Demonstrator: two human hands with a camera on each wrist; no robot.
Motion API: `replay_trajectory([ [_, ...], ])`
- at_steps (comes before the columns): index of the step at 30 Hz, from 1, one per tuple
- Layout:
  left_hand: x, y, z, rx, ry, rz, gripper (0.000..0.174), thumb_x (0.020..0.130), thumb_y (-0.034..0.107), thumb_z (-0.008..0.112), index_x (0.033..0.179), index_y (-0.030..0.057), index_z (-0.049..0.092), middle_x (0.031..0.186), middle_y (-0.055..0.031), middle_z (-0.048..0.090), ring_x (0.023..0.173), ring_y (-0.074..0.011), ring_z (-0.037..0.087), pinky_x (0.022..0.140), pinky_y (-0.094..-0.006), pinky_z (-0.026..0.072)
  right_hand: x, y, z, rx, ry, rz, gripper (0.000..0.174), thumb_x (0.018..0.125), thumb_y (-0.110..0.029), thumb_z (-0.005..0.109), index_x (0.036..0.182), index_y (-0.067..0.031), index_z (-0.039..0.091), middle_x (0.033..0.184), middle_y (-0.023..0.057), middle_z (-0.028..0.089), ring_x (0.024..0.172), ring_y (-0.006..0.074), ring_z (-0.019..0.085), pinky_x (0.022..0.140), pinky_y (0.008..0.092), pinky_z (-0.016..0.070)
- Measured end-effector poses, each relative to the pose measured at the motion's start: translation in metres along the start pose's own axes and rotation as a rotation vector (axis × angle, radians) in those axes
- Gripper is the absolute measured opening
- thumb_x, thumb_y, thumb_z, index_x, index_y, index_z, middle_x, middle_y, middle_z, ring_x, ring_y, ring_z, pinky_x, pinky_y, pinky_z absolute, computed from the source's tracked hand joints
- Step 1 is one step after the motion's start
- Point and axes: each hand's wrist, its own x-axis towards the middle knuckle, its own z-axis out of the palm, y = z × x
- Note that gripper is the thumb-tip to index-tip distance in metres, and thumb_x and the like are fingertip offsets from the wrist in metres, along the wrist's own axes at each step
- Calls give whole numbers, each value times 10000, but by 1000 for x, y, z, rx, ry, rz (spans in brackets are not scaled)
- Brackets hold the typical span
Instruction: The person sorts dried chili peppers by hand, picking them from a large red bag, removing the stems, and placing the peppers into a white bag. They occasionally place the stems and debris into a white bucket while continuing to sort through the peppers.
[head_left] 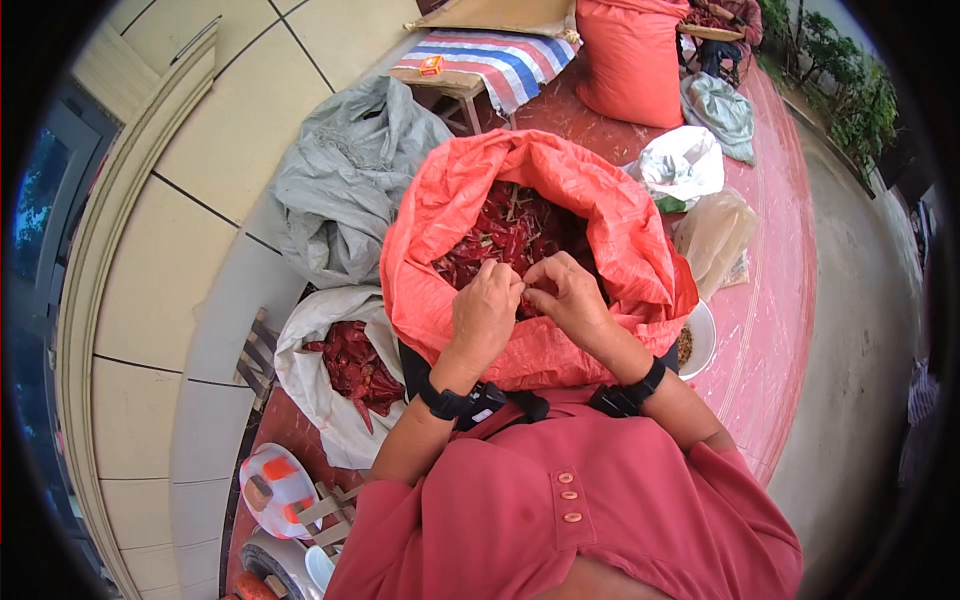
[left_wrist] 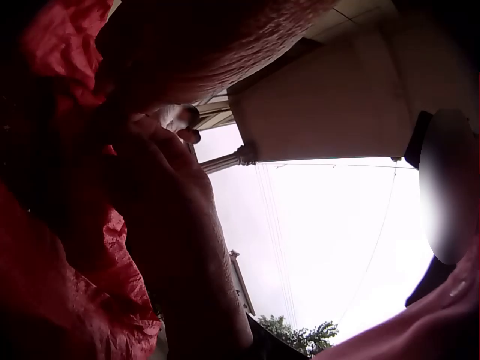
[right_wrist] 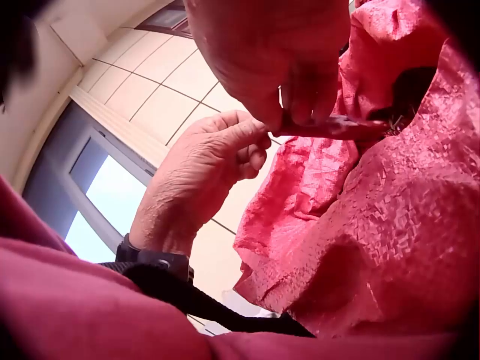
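Note:
Both hands meet over the near side of an open red woven sack (head_left: 425, 240) in the head view. Dried red chilies (head_left: 505, 235) fill its mouth. One long dried chili (right_wrist: 341, 129) shows in the right wrist view, pinched between the thumb and fingers of the right hand (head_left: 568, 297). At the chili's end, the left hand (head_left: 487, 312) pinches with thumb and forefinger, its other fingers curled. From the head, the fingers mostly hide this chili. The left wrist view is dark, with a hand (left_wrist: 180, 202) beside the red sack cloth.
Left of the red sack stand a white sack (head_left: 300, 375) of chilies and a crumpled grey sack (head_left: 345, 170). A white bowl (head_left: 703, 340) sits at the right. Beyond are a striped-cloth table (head_left: 500, 60) and a full red sack (head_left: 630, 65), with another person behind.

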Motion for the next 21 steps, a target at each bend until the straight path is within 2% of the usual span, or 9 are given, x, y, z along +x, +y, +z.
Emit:
replay_trajectory([
  [4,-6,4,3,-98,-41,-49,156,863,160,626,878,42,525,866,-117,559,767,-331,599,647,-433,475,-8,-1,5,-57,28,56,164,759,-63,689,895,-39,599,876,132,559,812,304,599,704,383,487],
  [9,-12,7,18,72,47,91,137,851,110,600,854,21,495,838,-146,533,765,-319,596,647,-428,490,-14,-6,12,-205,45,92,198,747,-44,676,925,-43,589,869,137,551,788,315,604,689,397,498],
  [13,-15,-2,29,68,42,85,143,857,125,598,844,21,500,826,-152,533,755,-334,585,644,-441,477,-14,6,16,-177,-3,91,190,731,-29,676,900,-40,591,848,140,543,765,316,596,684,387,498],
  [15,-16,-3,33,34,12,56,155,858,147,606,832,26,513,824,-154,541,760,-344,584,645,-451,471,-12,14,14,-81,-28,101,185,706,-13,696,864,-29,602,804,115,568,720,236,606,659,344,498],
  [18,-15,-6,28,-42,-51,26,134,858,162,607,820,45,554,833,-154,568,778,-353,596,658,-457,473,-18,36,14,193,-102,357,152,716,21,704,828,-14,608,771,67,606,706,135,598,644,285,493],
  [21,-18,-12,28,-137,-177,-66,107,861,149,595,831,48,575,845,-152,579,785,-354,605,666,-457,484,-26,52,21,488,-126,460,126,744,45,701,814,-7,609,766,25,624,715,75,579,642,240,484],
])
